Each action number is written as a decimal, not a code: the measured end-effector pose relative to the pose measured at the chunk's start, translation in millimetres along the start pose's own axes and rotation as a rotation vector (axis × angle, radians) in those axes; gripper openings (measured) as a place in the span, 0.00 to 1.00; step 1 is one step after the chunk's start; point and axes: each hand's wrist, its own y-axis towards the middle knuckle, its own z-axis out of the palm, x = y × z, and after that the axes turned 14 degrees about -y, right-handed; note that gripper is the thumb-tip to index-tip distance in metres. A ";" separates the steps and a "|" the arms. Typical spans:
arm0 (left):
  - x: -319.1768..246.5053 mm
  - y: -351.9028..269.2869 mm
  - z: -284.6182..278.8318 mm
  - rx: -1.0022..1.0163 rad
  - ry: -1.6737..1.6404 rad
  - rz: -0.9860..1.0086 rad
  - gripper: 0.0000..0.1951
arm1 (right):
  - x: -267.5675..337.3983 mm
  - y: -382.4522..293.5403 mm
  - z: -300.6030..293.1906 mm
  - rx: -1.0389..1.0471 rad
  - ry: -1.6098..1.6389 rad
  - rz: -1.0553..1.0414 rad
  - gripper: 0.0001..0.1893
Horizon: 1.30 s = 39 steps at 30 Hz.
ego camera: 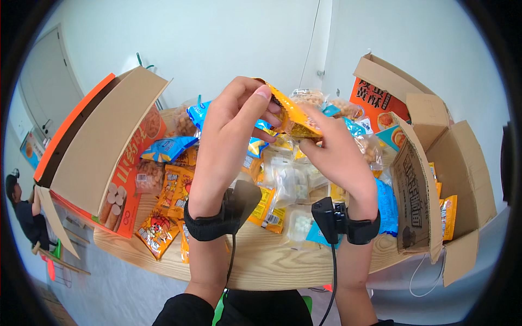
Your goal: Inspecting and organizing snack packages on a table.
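Observation:
A yellow-orange snack packet (294, 114) is raised over the pile, tilted down to the right. My left hand (233, 118) grips its upper left end, thumb on top. At its lower right end my right hand (336, 146) pinches it, the fingers partly hidden behind it. Beneath my hands lie clear pouches with pale contents (290, 183) and a yellow-orange packet with a barcode (267, 212). Blue snack bags (169, 148) lie left of my left hand, near several orange packets (157, 234). Clear bags of tan snacks (369, 148) sit beyond my right hand.
On the left of the wooden table (261, 269) stands an orange printed carton (128, 195), flaps raised. At right is an open brown carton (416, 212) holding orange packets (448, 216), with another orange carton (377, 102) behind. A person (30, 216) is at far left.

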 end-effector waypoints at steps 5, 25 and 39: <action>3.8 1.7 -3.9 0.045 0.161 0.126 0.10 | -2.6 -0.8 -14.0 -0.034 0.120 0.152 0.16; 9.2 -1.5 0.7 0.109 0.339 0.201 0.11 | 5.8 -7.0 -32.2 0.169 0.603 0.250 0.15; 4.7 -10.6 0.1 0.296 0.174 -0.102 0.17 | 7.3 -12.8 -41.3 0.138 0.602 0.216 0.17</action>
